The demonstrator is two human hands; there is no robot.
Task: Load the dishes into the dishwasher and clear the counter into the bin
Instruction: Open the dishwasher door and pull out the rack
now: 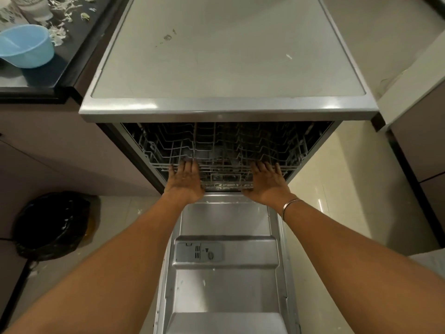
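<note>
The dishwasher fills the middle of the frame. Its door is folded down flat toward the bottom edge. The dark counter sits in the upper left, and the bin, lined with a black bag, stands on the floor at lower left. A wire rack shows in the opening, with no dishes visible in it. The dishes wait on the counter: a blue bowl and pale cups, among white scraps.

The left hand and right hand lie on the rack's front wires, well apart. The fingers are stretched out and released, grasping nothing that I can see. A thin bangle circles the right wrist.

Likely risks: moving the rack harder on one side could skew it on its runners and jam it. The lowered door juts out at shin level and could be knocked on trips to the counter. Scraps swept carelessly could drop to the floor rather than into the bin.

Count: one dishwasher, one door, one counter, one bin, one rack plainly seen, one bowl, at least two cups (cut off by the frame), two hands, one bangle. The scraps are too many to count.
</note>
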